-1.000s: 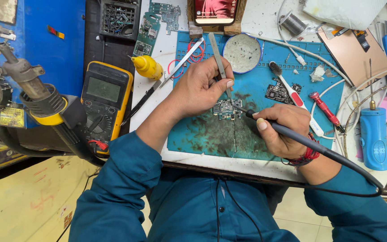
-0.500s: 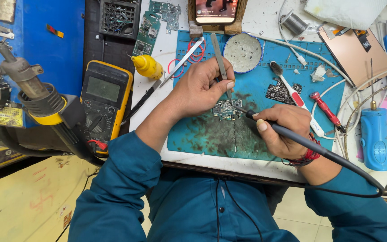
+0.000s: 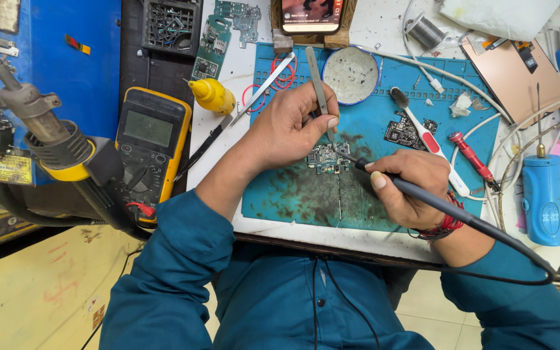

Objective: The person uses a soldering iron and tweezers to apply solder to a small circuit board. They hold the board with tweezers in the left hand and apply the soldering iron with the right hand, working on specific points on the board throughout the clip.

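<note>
Teal silicone work mat (image 3: 293,194), stained dark in its middle, carries a small green circuit board (image 3: 326,157) near its centre. Left hand (image 3: 290,126) is closed around slim metal tweezers (image 3: 319,87), whose tips point down onto the board's upper edge. Right hand (image 3: 406,188), wearing a red thread band at the wrist, grips a black soldering iron (image 3: 435,204) like a pen; its tip meets the board's right side, and its black cable trails off to the right. Behind the hands lie a round metal tin (image 3: 351,74), a white toothbrush with red grip (image 3: 422,133) and a second dark circuit board (image 3: 406,129). Off the mat to the left stand a yellow-cased multimeter (image 3: 150,152) and a yellow squeeze bottle (image 3: 212,95); a blue cylindrical tool (image 3: 542,198) stands at the right.
</note>
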`<state>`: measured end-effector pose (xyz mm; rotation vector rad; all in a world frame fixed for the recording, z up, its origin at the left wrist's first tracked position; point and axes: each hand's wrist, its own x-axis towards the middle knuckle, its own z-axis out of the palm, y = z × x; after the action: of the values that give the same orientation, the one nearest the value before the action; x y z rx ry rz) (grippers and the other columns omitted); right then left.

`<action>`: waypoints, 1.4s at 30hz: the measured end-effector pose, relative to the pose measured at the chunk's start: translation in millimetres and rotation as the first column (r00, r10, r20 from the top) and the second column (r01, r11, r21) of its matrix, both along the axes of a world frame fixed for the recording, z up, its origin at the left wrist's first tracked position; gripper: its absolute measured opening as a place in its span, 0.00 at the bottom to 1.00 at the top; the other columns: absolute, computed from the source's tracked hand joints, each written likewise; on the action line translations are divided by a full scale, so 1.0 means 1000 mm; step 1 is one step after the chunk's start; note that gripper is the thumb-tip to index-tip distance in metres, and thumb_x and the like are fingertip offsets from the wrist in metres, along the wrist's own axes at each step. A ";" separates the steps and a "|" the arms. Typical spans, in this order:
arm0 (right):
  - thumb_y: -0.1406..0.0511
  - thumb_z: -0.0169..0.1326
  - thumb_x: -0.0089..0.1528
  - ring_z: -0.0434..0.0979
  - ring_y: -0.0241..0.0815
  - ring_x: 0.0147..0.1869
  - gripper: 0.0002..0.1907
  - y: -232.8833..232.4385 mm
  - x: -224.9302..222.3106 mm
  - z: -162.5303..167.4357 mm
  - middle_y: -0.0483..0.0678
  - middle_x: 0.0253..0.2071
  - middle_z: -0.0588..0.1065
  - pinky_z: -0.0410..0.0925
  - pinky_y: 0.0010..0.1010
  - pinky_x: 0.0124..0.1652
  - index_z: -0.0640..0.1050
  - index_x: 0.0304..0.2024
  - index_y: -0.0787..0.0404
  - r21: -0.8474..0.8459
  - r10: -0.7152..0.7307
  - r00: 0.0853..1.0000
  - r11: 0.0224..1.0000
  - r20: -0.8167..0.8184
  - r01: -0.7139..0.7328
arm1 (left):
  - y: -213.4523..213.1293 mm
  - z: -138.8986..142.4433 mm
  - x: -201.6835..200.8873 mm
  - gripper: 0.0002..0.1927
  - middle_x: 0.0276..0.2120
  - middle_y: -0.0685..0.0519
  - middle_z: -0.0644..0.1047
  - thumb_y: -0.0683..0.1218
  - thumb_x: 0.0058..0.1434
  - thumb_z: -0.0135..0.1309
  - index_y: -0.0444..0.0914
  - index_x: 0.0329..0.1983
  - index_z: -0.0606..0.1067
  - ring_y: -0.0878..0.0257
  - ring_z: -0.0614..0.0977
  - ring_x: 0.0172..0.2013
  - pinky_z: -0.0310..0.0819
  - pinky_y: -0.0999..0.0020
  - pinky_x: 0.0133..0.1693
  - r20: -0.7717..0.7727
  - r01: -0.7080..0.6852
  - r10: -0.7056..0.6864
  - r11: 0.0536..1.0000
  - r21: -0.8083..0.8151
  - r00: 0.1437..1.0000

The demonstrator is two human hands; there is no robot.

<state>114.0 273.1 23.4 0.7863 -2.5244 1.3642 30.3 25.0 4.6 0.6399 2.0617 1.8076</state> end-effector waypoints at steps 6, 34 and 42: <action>0.69 0.55 0.63 0.78 0.44 0.28 0.04 0.000 0.000 0.001 0.52 0.31 0.78 0.69 0.30 0.32 0.77 0.36 0.65 -0.011 0.009 1.000 1.000 -0.015 -0.009 | 0.000 -0.001 0.000 0.04 0.29 0.59 0.73 0.37 0.67 0.55 0.36 0.43 0.72 0.73 0.71 0.30 0.66 0.75 0.31 0.018 0.003 -0.004 1.000 0.010 1.000; 0.69 0.56 0.62 0.78 0.43 0.26 0.03 -0.002 -0.001 0.003 0.51 0.29 0.78 0.69 0.30 0.30 0.77 0.35 0.65 0.011 0.002 1.000 1.000 0.026 -0.002 | -0.001 -0.003 0.000 0.05 0.30 0.59 0.73 0.37 0.67 0.55 0.36 0.43 0.72 0.74 0.71 0.30 0.66 0.75 0.30 0.004 -0.005 0.005 1.000 0.031 1.000; 0.69 0.56 0.63 0.78 0.44 0.28 0.03 -0.001 0.000 0.002 0.52 0.31 0.79 0.69 0.30 0.31 0.77 0.35 0.64 0.010 -0.002 1.000 1.000 -0.008 0.002 | 0.000 -0.001 0.000 0.04 0.30 0.59 0.73 0.37 0.67 0.55 0.36 0.43 0.72 0.74 0.72 0.30 0.66 0.75 0.31 0.026 0.002 -0.003 1.000 0.020 1.000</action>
<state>113.7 272.2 25.8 0.7887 -2.5272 1.3469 30.8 24.9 3.6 0.6206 2.0273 1.8278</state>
